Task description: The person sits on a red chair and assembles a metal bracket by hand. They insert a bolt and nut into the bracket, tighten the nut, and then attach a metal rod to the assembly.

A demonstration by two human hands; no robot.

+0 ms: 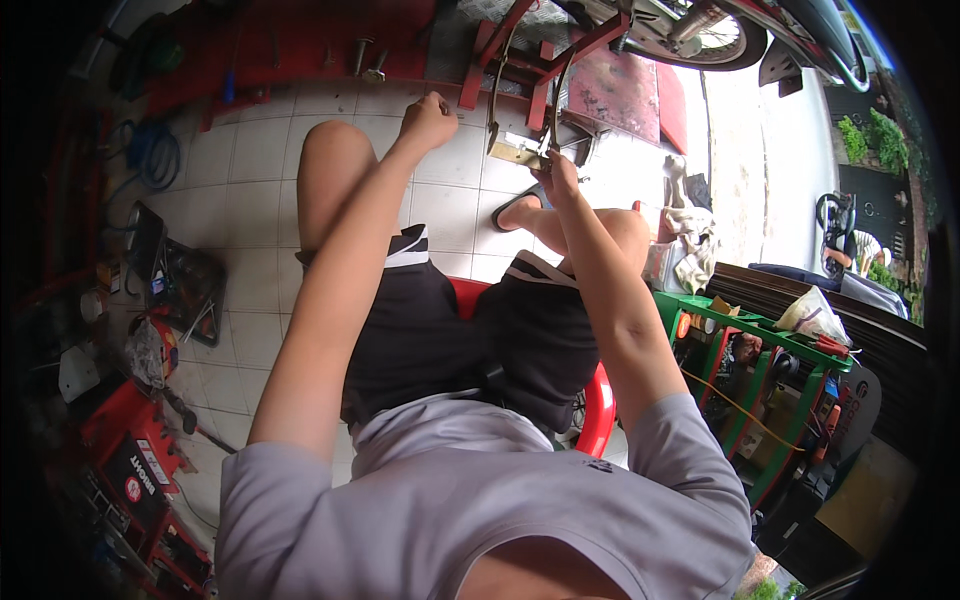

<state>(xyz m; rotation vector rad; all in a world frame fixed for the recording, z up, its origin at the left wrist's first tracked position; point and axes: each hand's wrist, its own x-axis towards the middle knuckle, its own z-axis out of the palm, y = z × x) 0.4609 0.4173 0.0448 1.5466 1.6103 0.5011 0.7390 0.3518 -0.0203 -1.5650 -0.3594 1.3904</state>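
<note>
My right hand (560,174) is closed at the lower right corner of a metal frame with two long curved arms. The frame's brass-coloured crosspiece (517,151) sits just left of my fingers, and its arms run up toward a red stand (540,70). My left hand (428,122) is raised over the tiles beyond my left knee, apart from the frame, with its fingers curled closed. Whatever is inside that hand, if anything, is too small to make out.
A motorcycle wheel (725,38) stands at the far right, behind a red platform (300,45) with bolts on it. At right is a green tool rack (735,440) with white rags (695,240) beyond it. A blue hose (150,155) and a black tray (190,290) lie at left.
</note>
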